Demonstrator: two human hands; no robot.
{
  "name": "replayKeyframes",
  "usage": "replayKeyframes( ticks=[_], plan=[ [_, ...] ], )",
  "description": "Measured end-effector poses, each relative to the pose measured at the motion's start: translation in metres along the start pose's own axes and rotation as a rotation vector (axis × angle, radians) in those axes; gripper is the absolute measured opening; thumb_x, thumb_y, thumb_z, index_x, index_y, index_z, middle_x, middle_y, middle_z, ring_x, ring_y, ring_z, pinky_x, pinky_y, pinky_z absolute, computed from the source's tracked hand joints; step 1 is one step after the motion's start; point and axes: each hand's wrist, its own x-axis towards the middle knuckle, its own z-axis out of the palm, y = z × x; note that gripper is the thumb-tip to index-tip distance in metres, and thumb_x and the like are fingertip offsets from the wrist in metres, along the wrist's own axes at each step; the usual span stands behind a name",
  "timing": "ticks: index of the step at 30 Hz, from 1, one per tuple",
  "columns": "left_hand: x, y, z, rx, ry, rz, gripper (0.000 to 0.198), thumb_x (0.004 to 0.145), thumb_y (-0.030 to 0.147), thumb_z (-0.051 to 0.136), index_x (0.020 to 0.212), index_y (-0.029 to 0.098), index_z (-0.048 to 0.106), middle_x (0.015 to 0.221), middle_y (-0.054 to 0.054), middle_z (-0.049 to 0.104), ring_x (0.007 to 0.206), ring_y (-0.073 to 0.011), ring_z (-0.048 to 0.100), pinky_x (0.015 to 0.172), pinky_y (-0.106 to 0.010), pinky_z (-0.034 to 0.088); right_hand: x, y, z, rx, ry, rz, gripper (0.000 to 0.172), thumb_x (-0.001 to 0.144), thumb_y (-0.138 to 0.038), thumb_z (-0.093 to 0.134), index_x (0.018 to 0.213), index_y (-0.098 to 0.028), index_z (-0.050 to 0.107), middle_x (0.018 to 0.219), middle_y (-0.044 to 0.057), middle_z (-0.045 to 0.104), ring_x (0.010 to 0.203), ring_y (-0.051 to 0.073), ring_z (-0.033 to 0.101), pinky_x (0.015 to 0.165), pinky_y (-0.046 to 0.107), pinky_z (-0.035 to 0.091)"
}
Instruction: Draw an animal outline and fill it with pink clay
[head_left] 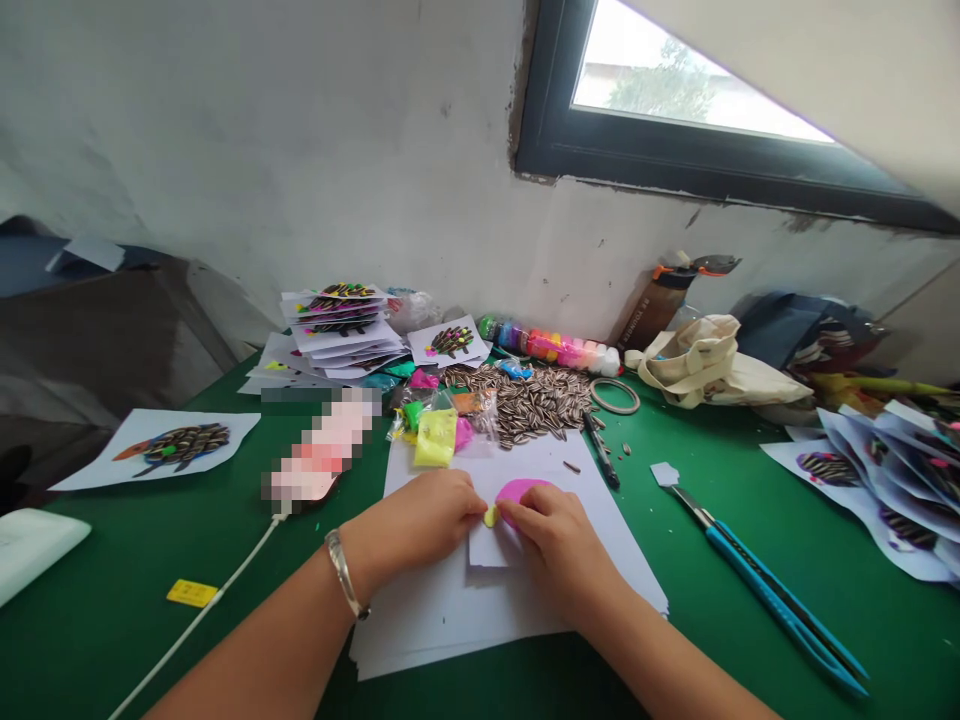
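Both hands work over a stack of white paper (442, 620) on the green desk (112, 590). The left hand (409, 530), wearing a silver bangle (345, 575), is curled, its fingertips against a small bit of yellow modelling clay (490, 516). The right hand (551, 545) is also curled, its fingers pressing on a flat piece of pink modelling clay (519, 492) beside that bit. Both clay pieces sit on a small white paper card (487, 545) atop the stack. Just beyond the stack lie a heap of sunflower seeds (521, 405) and a bag of yellow clay (435, 437). A blue utility knife (780, 600) lies well to its right, and a black marker (602, 450) lies just beside its far corner.
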Motion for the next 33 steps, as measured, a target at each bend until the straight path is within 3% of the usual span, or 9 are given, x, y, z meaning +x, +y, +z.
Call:
replayKeyframes(
  ticks=[5,13,18,27,33],
  plan=[
    [0.001,-0.003,0.002,0.027,0.025,0.008,0.025,0.092,0.019,0.048,0.077,0.018,0.069,0.081,-0.004,0.063,0.072,-0.0154,0.057,0.066,-0.025,0.041,-0.002,0.002,0.002,0.003,0.079,-0.053,0.03,0.087,-0.008,0.056,0.106,-0.027,0.068,0.087,0.004,0.061,0.082,0.017,0.052,0.073,0.03,0.032],
    [0.0,-0.002,0.004,0.032,0.017,0.021,0.024,0.092,0.021,0.049,0.079,0.019,0.07,0.085,-0.004,0.063,0.076,-0.016,0.059,0.07,-0.026,0.042,-0.001,-0.002,0.003,-0.119,0.023,-0.079,0.026,0.085,-0.011,0.061,0.106,-0.025,0.067,0.085,0.006,0.06,0.082,0.02,0.05,0.073,0.032,0.03],
    [-0.001,0.001,-0.003,0.004,-0.01,0.001,0.023,0.089,0.017,0.051,0.074,0.018,0.07,0.084,-0.004,0.063,0.074,-0.0148,0.058,0.068,-0.024,0.043,0.001,-0.002,0.003,-0.079,0.144,-0.073,0.034,0.085,-0.007,0.057,0.111,-0.028,0.066,0.091,0.005,0.06,0.082,0.017,0.05,0.074,0.03,0.031],
    [-0.001,-0.001,0.002,-0.001,-0.006,0.01,0.025,0.09,0.02,0.05,0.075,0.017,0.07,0.085,-0.005,0.063,0.073,-0.0144,0.058,0.069,-0.025,0.043,0.005,-0.006,0.002,-0.16,0.033,-0.089,0.017,0.087,-0.019,0.063,0.1,-0.028,0.067,0.096,0.005,0.062,0.086,0.02,0.051,0.076,0.034,0.03],
    [-0.002,0.001,0.0,-0.019,-0.012,0.017,0.025,0.089,0.02,0.05,0.072,0.017,0.068,0.086,-0.005,0.063,0.074,-0.0145,0.057,0.073,-0.025,0.044,0.005,-0.003,0.006,-0.077,0.031,-0.07,0.02,0.088,-0.015,0.061,0.101,-0.028,0.067,0.095,0.005,0.062,0.089,0.019,0.053,0.077,0.032,0.032]
  ],
)
